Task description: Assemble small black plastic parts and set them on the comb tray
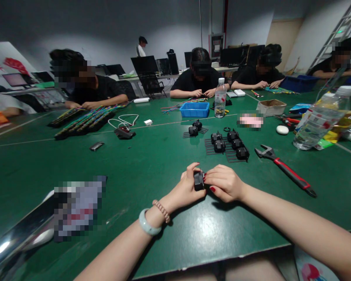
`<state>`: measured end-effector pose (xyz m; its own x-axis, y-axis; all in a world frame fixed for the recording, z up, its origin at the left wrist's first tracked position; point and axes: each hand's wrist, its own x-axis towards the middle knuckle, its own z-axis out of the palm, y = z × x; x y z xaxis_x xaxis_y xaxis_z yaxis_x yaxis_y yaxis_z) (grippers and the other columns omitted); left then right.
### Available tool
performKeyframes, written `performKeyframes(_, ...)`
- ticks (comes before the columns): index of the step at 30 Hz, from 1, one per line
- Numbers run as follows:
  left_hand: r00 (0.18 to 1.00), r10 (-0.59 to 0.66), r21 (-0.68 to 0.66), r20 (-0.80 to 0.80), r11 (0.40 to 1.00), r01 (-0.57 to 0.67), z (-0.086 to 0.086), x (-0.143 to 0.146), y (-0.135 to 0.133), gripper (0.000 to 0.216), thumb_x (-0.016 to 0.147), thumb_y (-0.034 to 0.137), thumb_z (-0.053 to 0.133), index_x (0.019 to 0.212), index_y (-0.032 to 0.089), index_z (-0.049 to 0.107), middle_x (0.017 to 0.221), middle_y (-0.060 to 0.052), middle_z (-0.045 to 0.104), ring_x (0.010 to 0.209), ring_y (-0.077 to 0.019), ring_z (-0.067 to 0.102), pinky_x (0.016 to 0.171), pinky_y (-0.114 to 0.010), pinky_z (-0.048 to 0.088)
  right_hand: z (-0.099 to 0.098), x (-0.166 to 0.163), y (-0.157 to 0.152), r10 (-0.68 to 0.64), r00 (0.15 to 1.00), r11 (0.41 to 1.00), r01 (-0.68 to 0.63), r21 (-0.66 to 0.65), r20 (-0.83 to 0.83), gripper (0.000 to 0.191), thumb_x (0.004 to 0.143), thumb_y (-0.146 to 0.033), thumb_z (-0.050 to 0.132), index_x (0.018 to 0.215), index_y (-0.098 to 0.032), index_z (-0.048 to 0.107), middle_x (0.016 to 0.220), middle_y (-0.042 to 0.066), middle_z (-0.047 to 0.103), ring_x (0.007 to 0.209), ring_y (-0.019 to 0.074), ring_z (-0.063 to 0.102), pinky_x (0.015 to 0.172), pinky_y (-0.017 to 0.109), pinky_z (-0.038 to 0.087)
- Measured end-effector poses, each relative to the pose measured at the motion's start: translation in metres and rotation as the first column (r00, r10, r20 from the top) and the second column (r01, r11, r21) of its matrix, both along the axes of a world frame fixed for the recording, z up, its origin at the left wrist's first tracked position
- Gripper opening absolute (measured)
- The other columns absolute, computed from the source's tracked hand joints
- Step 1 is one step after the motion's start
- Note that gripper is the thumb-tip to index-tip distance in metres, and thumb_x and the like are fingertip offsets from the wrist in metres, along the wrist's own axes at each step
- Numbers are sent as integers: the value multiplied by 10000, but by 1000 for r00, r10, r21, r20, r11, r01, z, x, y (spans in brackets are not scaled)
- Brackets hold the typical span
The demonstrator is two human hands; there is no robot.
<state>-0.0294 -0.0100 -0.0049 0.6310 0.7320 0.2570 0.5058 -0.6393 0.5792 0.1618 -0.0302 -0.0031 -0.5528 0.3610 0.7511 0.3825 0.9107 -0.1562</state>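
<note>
Near the front edge of the table, my left hand (187,185) is wrapped round a small boxy black plastic part (198,180). My right hand (226,182) has its fingers pinched against the right side of the same part, which they partly hide. Just beyond my hands lie several similar black parts (219,146) with thin comb-like prongs. A pair of them (193,130) sits a little farther back, and a black ring (227,129) rests close by. To the right of my hands is an adjustable wrench (291,171) with a red and black handle.
Water bottles (220,99) (324,121) stand ahead and at right. A blue tray (194,109), an open box (271,107) and a white cable (124,121) lie farther back. A shiny metal object (20,230) is at front left. Several people work across the green table (152,156).
</note>
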Motion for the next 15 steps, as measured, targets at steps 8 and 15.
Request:
performKeyframes(8,1000,8,10,15,1000,-8,0,0,-1,684,632,247,619,1180,202,212,1149,-101,388,1102,-237,411,953,-439,325,-2,1,2,-27,999,997,26,-77,-17,228,820,-238,402,925,-145,581,906,82,645,903,176,572,763,324,430)
performKeyframes(15,1000,9,2,12,1000,-9,1,0,-1,661,614,219,617,1159,195,243,1171,-106,367,1131,-246,380,958,-438,316,-3,1,5,-53,998,989,49,-139,-24,246,837,-249,385,953,-150,578,943,83,643,920,179,571,784,328,428)
